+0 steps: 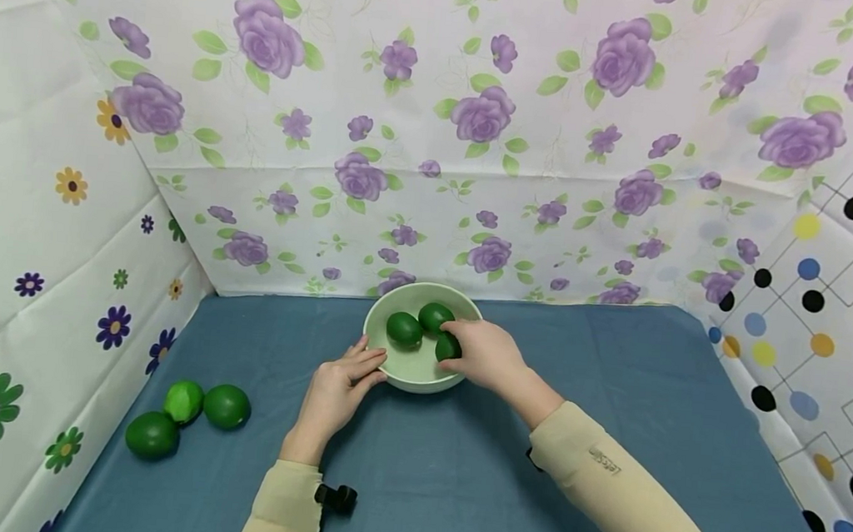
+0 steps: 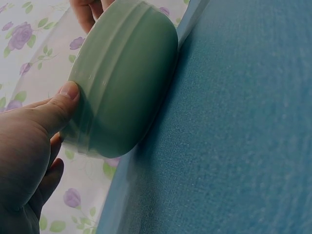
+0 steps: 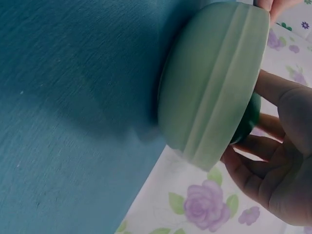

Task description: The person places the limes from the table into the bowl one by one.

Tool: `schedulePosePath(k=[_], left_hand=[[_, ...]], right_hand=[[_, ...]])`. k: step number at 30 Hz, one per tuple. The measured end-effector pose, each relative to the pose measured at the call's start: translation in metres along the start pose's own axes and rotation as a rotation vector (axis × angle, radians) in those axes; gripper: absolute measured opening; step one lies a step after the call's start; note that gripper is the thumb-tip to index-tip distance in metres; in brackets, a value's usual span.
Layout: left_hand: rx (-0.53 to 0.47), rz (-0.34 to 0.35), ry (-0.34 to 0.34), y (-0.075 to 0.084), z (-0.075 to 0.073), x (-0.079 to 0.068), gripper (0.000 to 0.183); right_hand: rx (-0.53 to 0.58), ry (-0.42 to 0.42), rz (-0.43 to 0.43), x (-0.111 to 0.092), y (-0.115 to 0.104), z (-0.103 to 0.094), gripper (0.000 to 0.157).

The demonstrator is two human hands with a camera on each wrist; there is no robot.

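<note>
A pale green bowl (image 1: 418, 376) stands near the back edge of the blue cloth. Inside it lie two dark green limes (image 1: 404, 329), side by side. My left hand (image 1: 337, 388) holds the bowl's left rim, and in the left wrist view its thumb (image 2: 68, 97) presses the outer wall. Over the right rim, my right hand (image 1: 490, 354) grips another dark green lime (image 1: 448, 347) within the bowl. The right wrist view shows that lime (image 3: 248, 119) partly hidden behind the rim, with the fingers curled around it.
Three more green fruits lie together at the left of the cloth: a brighter one (image 1: 184, 401), a dark one (image 1: 227, 407) and another dark one (image 1: 152, 435). A flowered sheet (image 1: 475, 220) hangs right behind the bowl. Patterned sheets flank both sides.
</note>
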State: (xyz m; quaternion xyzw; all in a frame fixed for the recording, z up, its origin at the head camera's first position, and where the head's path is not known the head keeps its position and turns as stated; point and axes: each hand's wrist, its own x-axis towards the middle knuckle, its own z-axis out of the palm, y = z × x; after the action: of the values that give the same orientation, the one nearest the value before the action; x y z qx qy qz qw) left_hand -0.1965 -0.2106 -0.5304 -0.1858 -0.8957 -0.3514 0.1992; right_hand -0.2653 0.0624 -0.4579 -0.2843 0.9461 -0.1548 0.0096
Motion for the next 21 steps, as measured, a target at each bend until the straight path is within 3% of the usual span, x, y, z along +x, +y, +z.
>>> schedulePosePath(k=[4,15,21], left_hand=[[0.001,-0.001,-0.002,0.000,0.000,0.000,0.037],[-0.006,0.003,-0.002,-0.001,0.000,0.000,0.038],[-0.003,-0.001,-0.005,-0.001,0.000,0.000,0.038]], right_hand=[[-0.073,-0.023,0.023,0.005,-0.003,0.004,0.064],[-0.188,-0.062,0.123,0.014,-0.012,0.006,0.037],[-0.198,-0.093,0.180,0.019,-0.014,0.007,0.033]])
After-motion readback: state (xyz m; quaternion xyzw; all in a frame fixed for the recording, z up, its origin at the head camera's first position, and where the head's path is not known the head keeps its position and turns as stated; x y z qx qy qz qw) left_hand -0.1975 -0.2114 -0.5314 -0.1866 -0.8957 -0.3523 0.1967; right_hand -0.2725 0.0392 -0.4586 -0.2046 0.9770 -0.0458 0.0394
